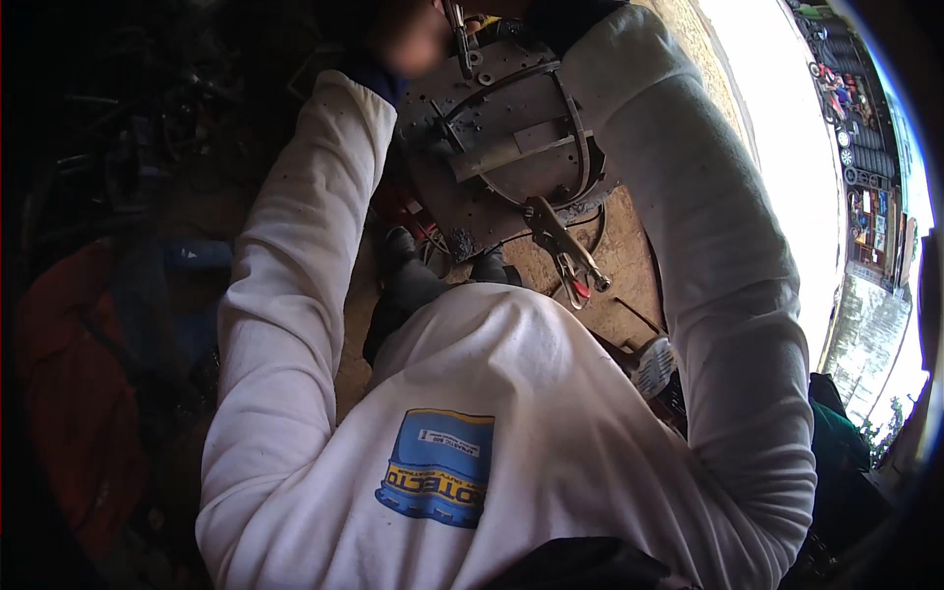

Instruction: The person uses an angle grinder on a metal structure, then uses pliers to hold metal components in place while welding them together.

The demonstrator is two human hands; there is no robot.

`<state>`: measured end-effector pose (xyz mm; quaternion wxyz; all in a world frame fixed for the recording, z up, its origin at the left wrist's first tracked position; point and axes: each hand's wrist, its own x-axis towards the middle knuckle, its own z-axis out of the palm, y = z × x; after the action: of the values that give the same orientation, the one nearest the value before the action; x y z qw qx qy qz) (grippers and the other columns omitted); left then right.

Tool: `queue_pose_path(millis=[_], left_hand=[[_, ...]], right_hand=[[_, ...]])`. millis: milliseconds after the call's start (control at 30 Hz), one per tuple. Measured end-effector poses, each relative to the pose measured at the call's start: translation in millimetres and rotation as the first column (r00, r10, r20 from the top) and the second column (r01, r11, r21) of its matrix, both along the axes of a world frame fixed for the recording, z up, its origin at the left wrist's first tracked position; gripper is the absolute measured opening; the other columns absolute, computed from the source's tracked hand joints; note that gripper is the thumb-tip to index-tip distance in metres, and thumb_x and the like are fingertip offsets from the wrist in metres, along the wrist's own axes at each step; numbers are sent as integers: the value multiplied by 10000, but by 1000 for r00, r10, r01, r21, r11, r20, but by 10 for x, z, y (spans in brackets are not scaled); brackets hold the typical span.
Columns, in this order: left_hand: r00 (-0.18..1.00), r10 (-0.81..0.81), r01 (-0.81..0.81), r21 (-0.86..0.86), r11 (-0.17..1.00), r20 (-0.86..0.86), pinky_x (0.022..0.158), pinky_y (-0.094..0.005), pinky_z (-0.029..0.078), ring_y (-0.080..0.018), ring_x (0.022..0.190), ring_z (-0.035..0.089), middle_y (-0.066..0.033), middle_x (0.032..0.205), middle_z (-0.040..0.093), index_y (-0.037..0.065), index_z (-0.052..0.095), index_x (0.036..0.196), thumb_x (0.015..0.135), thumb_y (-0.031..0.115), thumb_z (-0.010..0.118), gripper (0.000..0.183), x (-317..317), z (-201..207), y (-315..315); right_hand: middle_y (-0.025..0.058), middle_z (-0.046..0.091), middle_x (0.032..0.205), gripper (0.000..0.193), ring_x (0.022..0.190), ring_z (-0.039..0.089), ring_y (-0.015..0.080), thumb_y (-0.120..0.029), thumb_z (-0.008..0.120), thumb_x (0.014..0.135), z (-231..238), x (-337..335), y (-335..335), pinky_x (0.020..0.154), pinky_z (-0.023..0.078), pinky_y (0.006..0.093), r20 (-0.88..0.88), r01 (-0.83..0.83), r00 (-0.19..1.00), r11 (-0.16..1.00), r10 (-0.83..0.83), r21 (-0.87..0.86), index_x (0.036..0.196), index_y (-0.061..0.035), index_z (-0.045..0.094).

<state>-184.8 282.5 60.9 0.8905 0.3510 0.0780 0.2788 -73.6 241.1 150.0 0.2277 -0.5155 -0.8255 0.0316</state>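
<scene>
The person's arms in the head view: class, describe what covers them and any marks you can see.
Both arms wear long white sleeves, the left sleeve and the right sleeve, loose, creased and dotted with small dark specks. A blue cuff shows at the left wrist. The hands are blurred or hidden.

Both hands cut off past the top edge, left side lost in shadow, metal plate (492, 197) partly hidden by sleeves

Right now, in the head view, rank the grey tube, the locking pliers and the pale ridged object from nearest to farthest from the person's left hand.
1. grey tube, on the round metal plate, below the left hand.
2. locking pliers, at the plate's lower edge.
3. pale ridged object, lower right, beside the right sleeve.
</scene>
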Motion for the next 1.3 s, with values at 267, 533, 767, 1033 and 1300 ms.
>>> queue_pose_path(millis=[267, 533, 767, 1033, 1300], left_hand=[[965, 200, -73, 564, 822, -167, 841, -352, 483, -226, 960, 605, -85, 1051, 622, 81, 518, 1249, 928, 275, 620, 388, -704, 330, -295], [847, 530, -52, 999, -7, 48, 597, -399, 510, -298, 702, 656, -123, 852, 645, 80, 565, 1147, 947, 259, 591, 270, -1153, 753, -358], [827, 560, -41, 999, -27, 49, 549, -399, 500, -297, 674, 655, -105, 852, 649, 92, 580, 1097, 932, 261, 610, 238, -1171, 731, -375], [814, 574, -77, 996, -42, 87, 578, -391, 508, -298, 701, 661, -109, 861, 655, 85, 585, 1110, 939, 253, 604, 240, -1122, 661, -407], [869, 494, -67, 980, 185, -34, 606, -364, 495, -257, 713, 658, -104, 833, 646, 69, 597, 1091, 961, 270, 583, 240, -1043, 710, -474]], right_hand=[[178, 441, 1377, 800, 1253, 470, 277, -329, 713, 884, 720, -540, -1135, 1014, 407, 386, -452, -20, 889, 980, -72, -196, 1475, -13, 275], [60, 684, 796, 299, 665, 665, 154, -309, 572, 978, 919, -504, -988, 630, 530, 290, 127, 472, 879, 798, -460, -374, 1067, -45, 679], [113, 689, 851, 244, 741, 684, 227, -274, 637, 923, 608, -483, -929, 687, 542, 336, -341, 178, 928, 983, -152, 46, 1019, -56, 691], [106, 673, 1055, 317, 867, 672, 238, -281, 660, 916, 688, -403, -1012, 758, 542, 347, -145, 200, 964, 965, -225, -170, 1132, -50, 644], [163, 671, 1116, 505, 1062, 648, 303, -312, 714, 847, 492, -242, -1068, 872, 525, 355, -271, 224, 917, 939, -294, -261, 1274, -81, 576]])
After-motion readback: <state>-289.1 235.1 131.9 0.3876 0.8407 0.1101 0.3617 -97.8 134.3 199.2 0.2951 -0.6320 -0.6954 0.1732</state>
